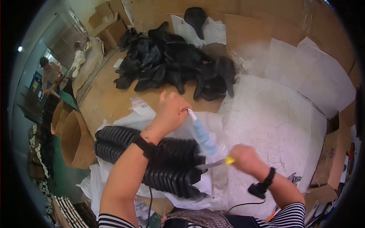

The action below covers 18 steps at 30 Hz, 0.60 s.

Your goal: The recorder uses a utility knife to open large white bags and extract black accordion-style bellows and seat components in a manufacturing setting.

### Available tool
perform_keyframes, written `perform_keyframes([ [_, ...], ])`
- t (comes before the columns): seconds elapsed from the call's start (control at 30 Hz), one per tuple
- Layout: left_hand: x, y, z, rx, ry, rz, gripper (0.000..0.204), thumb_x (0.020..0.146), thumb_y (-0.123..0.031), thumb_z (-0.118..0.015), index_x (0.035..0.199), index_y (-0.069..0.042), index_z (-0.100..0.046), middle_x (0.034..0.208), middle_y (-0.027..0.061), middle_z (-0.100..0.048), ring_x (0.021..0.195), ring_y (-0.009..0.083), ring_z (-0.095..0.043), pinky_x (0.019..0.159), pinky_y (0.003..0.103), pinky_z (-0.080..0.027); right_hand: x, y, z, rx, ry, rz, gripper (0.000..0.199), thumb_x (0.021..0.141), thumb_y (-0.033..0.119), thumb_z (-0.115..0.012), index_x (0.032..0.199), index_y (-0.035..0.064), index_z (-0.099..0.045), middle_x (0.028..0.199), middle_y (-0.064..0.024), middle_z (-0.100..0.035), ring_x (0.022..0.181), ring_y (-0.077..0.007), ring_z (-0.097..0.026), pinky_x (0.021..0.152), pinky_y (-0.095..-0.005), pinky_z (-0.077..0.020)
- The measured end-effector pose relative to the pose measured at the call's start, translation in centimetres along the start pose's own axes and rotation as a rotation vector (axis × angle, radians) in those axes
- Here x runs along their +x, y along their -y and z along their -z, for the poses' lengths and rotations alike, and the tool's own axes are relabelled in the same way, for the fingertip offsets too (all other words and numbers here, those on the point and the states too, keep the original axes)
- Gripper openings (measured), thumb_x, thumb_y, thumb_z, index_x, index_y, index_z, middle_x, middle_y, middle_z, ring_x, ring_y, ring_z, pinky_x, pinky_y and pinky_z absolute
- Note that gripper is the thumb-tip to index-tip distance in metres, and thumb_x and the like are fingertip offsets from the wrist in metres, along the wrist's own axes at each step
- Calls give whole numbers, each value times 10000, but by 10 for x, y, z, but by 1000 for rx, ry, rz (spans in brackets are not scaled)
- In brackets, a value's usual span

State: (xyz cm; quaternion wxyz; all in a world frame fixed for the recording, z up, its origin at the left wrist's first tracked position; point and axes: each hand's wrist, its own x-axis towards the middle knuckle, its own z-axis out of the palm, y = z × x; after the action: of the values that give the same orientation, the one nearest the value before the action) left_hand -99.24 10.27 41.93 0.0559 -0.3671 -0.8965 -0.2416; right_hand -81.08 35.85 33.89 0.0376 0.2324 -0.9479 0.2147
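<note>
My left hand (171, 114) is closed on a gathered edge of a white plastic sack (204, 136) with blue marking, pulled up above the work surface. In my right hand (247, 159) is a knife (215, 164) with a yellow handle part, its metal blade pointing left toward the sack's lower end. Whether the blade touches the sack is hard to tell. Below and left of my hands, black bicycle saddles (175, 178) are nested in tight rows on the spread white sack. My left forearm hides part of these rows.
A loose heap of black bicycle saddles (163, 60) lies at the back of the cardboard-covered table (99, 102). White sheeting (270, 121) covers the right side. Brown cardboard boxes (76, 140) stand at the left. Another person (49, 74) works at the far left.
</note>
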Motion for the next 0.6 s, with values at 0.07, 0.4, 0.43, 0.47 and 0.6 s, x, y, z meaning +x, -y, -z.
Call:
perform_keyframes([
  [0.07,13,0,-8,2,49,0,97,734,-83,-604,784,-120,-679,791,-4,-610,943,228,-515,1041,505,-214,16,2,-30,-132,-16,-102,112,718,145,-630,740,82,-540,693,-106,-560,649,-308,-577,554,-426,-463],
  [0.4,54,23,-39,9,67,-33,116,735,-69,-594,797,-101,-686,783,25,-628,910,234,-538,980,467,-295,44,-17,-38,31,70,-222,138,758,178,-609,802,58,-558,740,-148,-597,681,-323,-605,577,-441,-481],
  [0.43,62,25,-39,12,50,-74,112,735,-65,-594,797,-88,-684,785,36,-630,895,240,-546,940,440,-347,31,-46,-64,-67,146,-330,134,767,178,-604,789,52,-567,737,-159,-605,689,-332,-607,585,-451,-480],
  [0.47,69,37,-34,8,54,-78,112,735,-65,-594,797,-88,-684,785,36,-630,895,240,-546,940,440,-347,16,-71,-77,-80,125,-425,135,775,180,-599,781,48,-574,731,-160,-608,685,-336,-608,584,-454,-480],
  [0.6,95,66,-9,-128,-129,91,134,740,-105,-588,813,-92,-700,796,44,-643,841,255,-547,872,393,-381,-31,-128,-52,-225,294,-671,134,775,161,-586,712,44,-574,723,-161,-623,686,-328,-629,599,-440,-496],
])
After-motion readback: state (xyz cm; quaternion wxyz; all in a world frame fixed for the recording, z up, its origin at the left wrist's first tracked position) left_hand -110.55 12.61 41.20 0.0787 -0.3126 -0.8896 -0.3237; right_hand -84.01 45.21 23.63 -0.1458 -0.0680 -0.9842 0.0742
